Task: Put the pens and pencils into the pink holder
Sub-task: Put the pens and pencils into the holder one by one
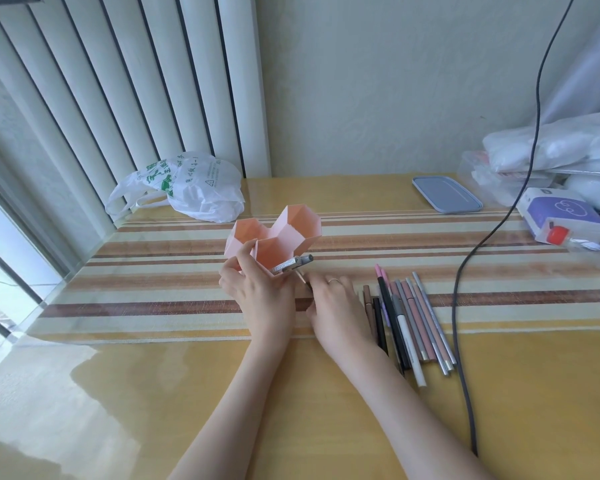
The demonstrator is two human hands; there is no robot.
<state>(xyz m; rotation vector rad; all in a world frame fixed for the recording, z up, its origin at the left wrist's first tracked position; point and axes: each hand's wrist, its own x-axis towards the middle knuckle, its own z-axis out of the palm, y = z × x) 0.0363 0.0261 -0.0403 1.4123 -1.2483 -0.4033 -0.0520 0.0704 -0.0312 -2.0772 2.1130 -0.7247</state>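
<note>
The pink holder (291,225) has three hexagonal compartments and stands on the striped mat, tilted slightly toward me. My left hand (257,292) grips its near compartment from the left. A silver glitter pen (293,264) leans out of that compartment over its right rim. My right hand (333,306) is just right of the holder, fingers closed on a thin pinkish pencil (302,279) that points up toward the holder. Several pens and pencils (409,320) lie side by side on the table to the right of my right hand.
A black cable (463,296) runs down the table right of the pens. A white plastic bag (191,188) lies behind the holder at the left. A grey-blue lid (445,194), a white and purple box (561,216) and plastic-wrapped items (551,147) crowd the back right.
</note>
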